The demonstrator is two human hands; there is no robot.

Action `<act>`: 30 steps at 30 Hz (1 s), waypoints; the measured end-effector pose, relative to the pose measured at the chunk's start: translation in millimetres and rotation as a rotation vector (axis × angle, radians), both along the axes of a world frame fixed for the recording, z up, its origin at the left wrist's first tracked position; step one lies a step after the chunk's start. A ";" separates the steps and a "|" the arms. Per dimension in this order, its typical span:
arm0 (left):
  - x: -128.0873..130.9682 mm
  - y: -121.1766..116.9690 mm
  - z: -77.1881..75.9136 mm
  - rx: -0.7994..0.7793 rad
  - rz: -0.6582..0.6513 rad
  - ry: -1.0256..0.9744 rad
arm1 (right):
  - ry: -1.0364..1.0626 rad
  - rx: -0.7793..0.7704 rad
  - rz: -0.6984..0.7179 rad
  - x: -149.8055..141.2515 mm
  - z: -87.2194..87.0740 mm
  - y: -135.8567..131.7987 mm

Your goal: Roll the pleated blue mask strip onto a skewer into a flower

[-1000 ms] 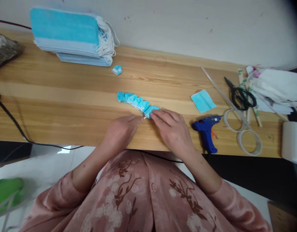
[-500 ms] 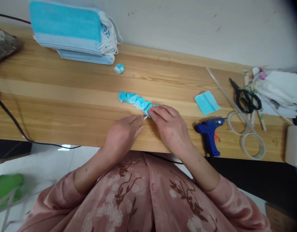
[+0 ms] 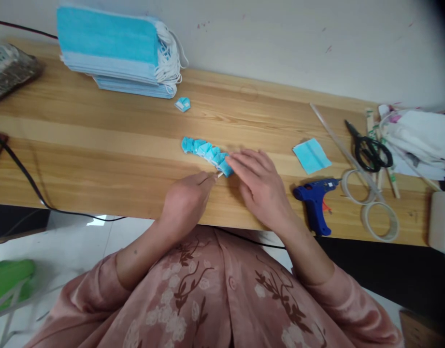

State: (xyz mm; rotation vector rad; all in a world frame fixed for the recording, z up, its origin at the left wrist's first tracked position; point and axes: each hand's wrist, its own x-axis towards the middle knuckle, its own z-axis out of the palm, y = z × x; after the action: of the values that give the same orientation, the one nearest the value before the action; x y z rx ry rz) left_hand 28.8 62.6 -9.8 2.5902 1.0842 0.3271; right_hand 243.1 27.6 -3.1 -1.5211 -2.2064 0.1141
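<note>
A strip of folded blue mask fabric (image 3: 207, 152) lies on the wooden table in a row of pleats, slanting down to the right. My left hand (image 3: 188, 195) is closed in a pinch on a thin whitish stick (image 3: 220, 174), whose tip meets the strip's lower right end. Over that same end rests my right hand (image 3: 259, 181), its fingers stretched out and partly covering the fabric. Beyond the strip sits a small folded blue piece (image 3: 182, 104). To the right of my right hand lies a flat blue square (image 3: 312, 156).
A tall stack of blue face masks (image 3: 108, 38) stands at the back left. On the right are a blue glue gun (image 3: 316, 198), black scissors (image 3: 369, 150), tape rolls (image 3: 380, 221) and a clear rod (image 3: 338, 140). A black cable (image 3: 22, 171) crosses the left side.
My right hand has loosened from the strip's end and moved slightly right, its fingers straighter. More of that end shows. My left hand keeps its pinch. The whole view has shifted a little.
</note>
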 end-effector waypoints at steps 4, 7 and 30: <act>-0.7 -0.1 0.2 -0.001 0.006 -0.005 | 0.033 0.079 -0.054 8.1 5.6 -13.4; -0.8 0.2 -0.6 0.005 0.003 -0.007 | -0.021 0.112 -0.043 6.8 -1.0 -19.2; -0.4 0.8 -4.8 -0.002 0.108 -0.012 | -0.226 0.011 -0.023 -12.5 0.4 13.3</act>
State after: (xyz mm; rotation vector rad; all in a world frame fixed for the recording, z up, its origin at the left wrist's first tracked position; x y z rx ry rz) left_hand 28.4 63.4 -14.6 2.5295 1.2227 0.3660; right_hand 230.6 40.9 -2.7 -1.6217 -2.3568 -0.0808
